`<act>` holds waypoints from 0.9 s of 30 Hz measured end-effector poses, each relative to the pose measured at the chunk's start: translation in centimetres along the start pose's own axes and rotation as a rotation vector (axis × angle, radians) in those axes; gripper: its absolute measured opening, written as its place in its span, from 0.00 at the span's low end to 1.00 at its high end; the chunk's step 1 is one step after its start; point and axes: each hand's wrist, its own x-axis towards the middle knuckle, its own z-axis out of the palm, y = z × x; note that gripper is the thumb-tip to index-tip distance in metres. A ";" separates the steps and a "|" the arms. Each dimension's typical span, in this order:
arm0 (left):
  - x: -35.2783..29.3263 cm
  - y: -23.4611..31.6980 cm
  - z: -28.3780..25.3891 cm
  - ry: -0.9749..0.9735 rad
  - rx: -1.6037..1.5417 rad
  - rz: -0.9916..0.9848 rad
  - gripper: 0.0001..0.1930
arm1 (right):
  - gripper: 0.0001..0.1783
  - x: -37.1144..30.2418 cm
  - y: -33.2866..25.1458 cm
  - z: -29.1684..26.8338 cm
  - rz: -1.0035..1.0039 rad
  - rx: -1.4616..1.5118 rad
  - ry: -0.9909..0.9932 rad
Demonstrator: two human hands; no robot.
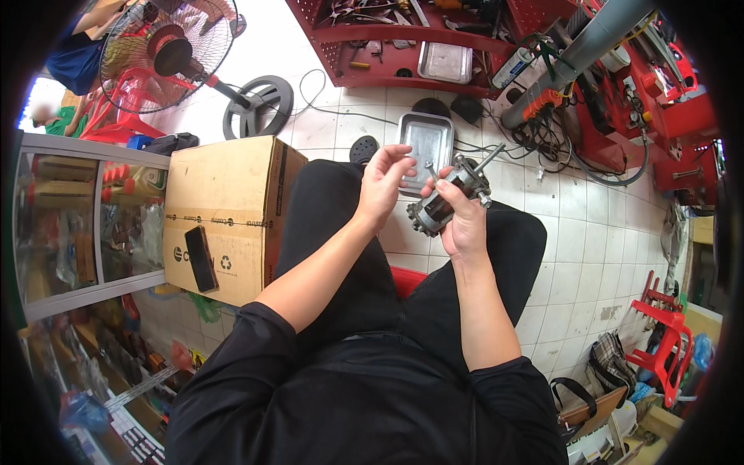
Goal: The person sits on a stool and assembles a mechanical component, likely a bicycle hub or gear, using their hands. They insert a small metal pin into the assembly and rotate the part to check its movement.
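Observation:
My right hand (463, 221) is wrapped round a dark grey metal machine part (439, 208), roughly cylindrical, above my right thigh. A toothed end of it points down toward my lap, and a thin shaft sticks out at the upper right. By the fingertips of that hand a small silver bolt (431, 168) stands up; whether it is fixed in the part or pinched I cannot tell. Just left of the part hovers my left hand (381, 182), its fingers loosely bent and apart, with nothing visible in them. A grey metal tray (440, 128) lies on the floor beyond both hands.
On my left stands a cardboard box (209, 174) with a black phone (201, 260) on top, beside a glass cabinet (97, 155). A fan (170, 54) is at the far left. Red tool shelving (364, 46) and cables (542, 128) lie ahead. A red stool (670, 349) is at right.

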 end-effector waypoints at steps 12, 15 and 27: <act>-0.2 0.6 0.0 -0.070 -0.114 0.038 0.15 | 0.11 0.0 0.0 -0.3 -0.027 -0.056 -0.015; -0.6 0.2 -0.1 -0.182 -0.174 0.085 0.14 | 0.11 0.0 0.1 -0.1 -0.050 -0.106 -0.028; -1.3 0.8 0.9 -0.232 -0.025 0.220 0.10 | 0.11 0.3 0.3 -0.6 -0.074 -0.096 0.053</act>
